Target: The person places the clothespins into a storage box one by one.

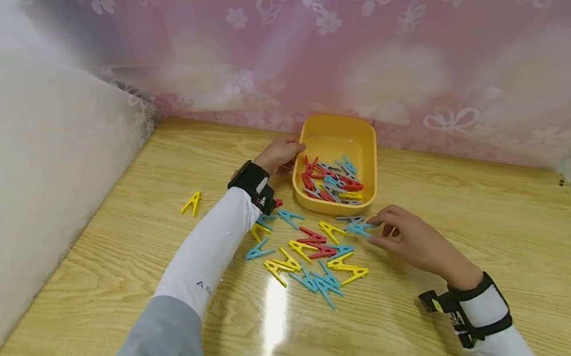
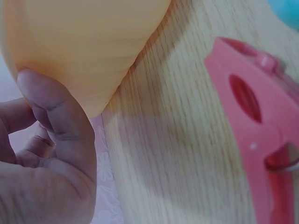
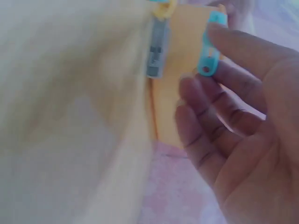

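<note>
At the left side of a yellow plastic basin point(image 1: 333, 206), my left hand point(image 1: 280, 153) grips the wall near the rim; the left wrist view has its thumb point(image 2: 56, 107) against the plastic. In front of the basin's right corner, my right hand point(image 1: 411, 239) pinches a light blue clothespin point(image 1: 360, 229) between thumb and fingertips. The right wrist view shows this blue clothespin upright, with the other fingers loosely curved. A grey clothespin point(image 1: 347, 218) lies just behind it. Inside the basin is a heap of red, grey, blue and yellow clothespins point(image 1: 333, 187).
Several yellow, blue and red clothespins point(image 1: 312, 237) lie spread on the wooden table point(image 1: 430, 335) before the basin. One yellow clothespin point(image 1: 192, 203) lies apart at the left. A pink flowered curtain point(image 1: 277, 51) hangs behind, and a white wall point(image 1: 35, 148) stands to the left.
</note>
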{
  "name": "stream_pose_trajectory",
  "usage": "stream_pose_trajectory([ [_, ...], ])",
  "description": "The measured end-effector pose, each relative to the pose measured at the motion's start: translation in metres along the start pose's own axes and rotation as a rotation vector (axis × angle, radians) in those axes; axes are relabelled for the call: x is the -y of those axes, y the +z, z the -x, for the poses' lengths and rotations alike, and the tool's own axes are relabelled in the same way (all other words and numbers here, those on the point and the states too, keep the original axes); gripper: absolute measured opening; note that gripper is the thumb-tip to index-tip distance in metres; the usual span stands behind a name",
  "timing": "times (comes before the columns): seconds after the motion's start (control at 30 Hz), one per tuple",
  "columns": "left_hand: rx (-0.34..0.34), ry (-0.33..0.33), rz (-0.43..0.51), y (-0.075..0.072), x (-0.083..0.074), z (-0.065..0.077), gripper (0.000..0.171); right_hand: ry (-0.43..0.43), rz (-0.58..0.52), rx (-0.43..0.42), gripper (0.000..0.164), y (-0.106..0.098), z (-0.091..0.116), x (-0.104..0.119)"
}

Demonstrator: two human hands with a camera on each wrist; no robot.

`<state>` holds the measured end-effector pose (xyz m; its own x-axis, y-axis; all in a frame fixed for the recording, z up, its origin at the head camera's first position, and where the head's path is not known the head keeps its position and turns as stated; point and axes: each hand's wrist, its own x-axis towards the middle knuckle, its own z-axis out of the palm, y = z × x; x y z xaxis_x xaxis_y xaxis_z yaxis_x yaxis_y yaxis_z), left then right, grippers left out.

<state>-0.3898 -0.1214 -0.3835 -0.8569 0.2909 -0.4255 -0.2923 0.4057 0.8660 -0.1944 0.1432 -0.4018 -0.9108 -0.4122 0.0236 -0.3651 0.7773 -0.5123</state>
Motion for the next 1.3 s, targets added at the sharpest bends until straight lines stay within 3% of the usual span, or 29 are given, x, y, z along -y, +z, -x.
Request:
stream_pose_trajectory([
  [0.2, 0.0, 0.014, -0.003, 0.0, 0.002, 0.0, 0.034, -0.094, 0.003, -0.198, 0.028, -0.017, -0.014, 0.001],
  [0.4, -0.02, 0.059, 0.016, 0.003, 0.002, 0.001, 0.037, -0.031, 0.056, -0.328, 0.031, -0.026, -0.043, 0.001],
  [0.7, -0.041, 0.08, -0.014, 0.011, -0.002, 0.003, 0.037, 0.068, 0.095, -0.274, 0.04, -0.035, -0.086, -0.015],
  [1.0, -0.047, 0.099, -0.042, 0.026, -0.004, 0.003, 0.032, 0.156, 0.092, -0.214, 0.04, -0.032, -0.099, -0.026],
  [1.1, -0.071, 0.116, -0.1, 0.03, -0.006, 0.003, 0.029, 0.173, 0.091, -0.204, 0.04, -0.03, -0.099, -0.026],
  [1.3, -0.123, 0.182, -0.344, 0.034, -0.013, 0.004, 0.025, 0.189, 0.07, -0.198, 0.043, -0.03, -0.097, -0.025],
])
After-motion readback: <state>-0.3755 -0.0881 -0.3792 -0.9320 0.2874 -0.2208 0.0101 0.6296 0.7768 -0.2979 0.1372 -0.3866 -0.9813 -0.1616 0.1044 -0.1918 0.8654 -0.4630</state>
